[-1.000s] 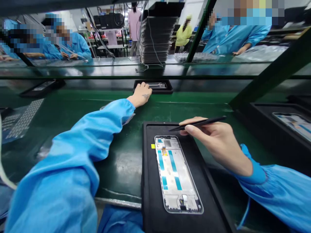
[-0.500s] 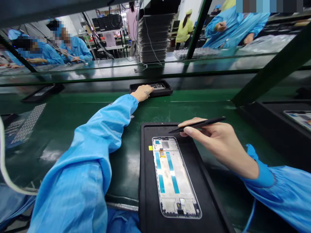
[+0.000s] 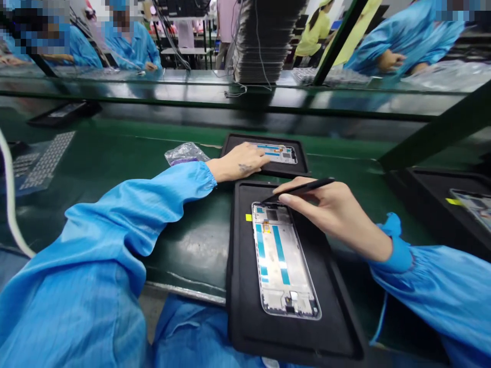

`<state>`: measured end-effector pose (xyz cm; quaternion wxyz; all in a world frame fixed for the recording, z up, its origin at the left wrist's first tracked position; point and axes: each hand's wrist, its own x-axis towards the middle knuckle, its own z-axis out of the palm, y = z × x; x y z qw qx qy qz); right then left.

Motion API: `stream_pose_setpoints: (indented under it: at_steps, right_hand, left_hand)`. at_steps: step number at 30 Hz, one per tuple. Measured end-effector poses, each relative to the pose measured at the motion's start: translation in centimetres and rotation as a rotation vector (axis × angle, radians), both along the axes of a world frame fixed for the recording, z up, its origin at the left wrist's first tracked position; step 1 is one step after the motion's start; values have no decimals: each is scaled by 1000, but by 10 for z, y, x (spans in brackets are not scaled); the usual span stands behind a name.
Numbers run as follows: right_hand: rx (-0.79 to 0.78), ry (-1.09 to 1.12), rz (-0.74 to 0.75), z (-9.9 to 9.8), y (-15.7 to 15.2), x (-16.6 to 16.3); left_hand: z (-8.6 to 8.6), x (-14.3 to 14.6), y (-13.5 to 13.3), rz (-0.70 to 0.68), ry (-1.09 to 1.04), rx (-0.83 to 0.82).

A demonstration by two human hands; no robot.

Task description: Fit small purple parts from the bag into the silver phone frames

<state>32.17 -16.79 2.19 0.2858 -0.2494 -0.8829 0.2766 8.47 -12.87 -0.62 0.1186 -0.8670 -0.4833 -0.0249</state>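
My right hand is closed in a pinch on black tweezers, whose thin tip is at the top edge of a silver phone frame with blue strips. That frame lies in a black tray in front of me, a yellow tab at its upper left. Farther back, my left hand grips the near left part of a second black tray; its fingertips are partly hidden. Another phone frame lies in that tray, partly under the hand.
A crumpled clear plastic bag lies left of my left hand. Perforated sheets and a black tray are at far left. Right stands a black tray with a phone frame. A green post slants at right. Co-workers sit beyond the bench.
My left hand has drawn the second tray nearer and to the right, beside the front tray. The tweezers' tip has come down to the phone frame's top edge. The view has tilted downward.
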Motion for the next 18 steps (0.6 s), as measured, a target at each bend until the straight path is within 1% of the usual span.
stream_pose_setpoints:
  at_steps: [3,5,7,10,12,15,18]
  right_hand:
    - [31,-30,62,1,-3,-5]
    - [58,-53,78,1,-6,-5]
    - [94,-68,79,-1,-9,-3]
    - [128,-74,77,-4,-13,1]
    - [131,-77,75,-5,-14,3]
    - [130,-81,58,-6,-15,4]
    - [131,-89,32,-6,-14,4]
  left_hand:
    - [6,-8,-22,14,-222,54]
    - [10,-10,-44,-2,-399,14]
    - [10,-7,-68,-23,-509,-59]
    - [5,1,-97,-7,-530,-121]
    - [0,8,-108,24,-514,-139]
    - [-6,14,-112,55,-505,-154]
    - [-7,17,-111,57,-504,-158]
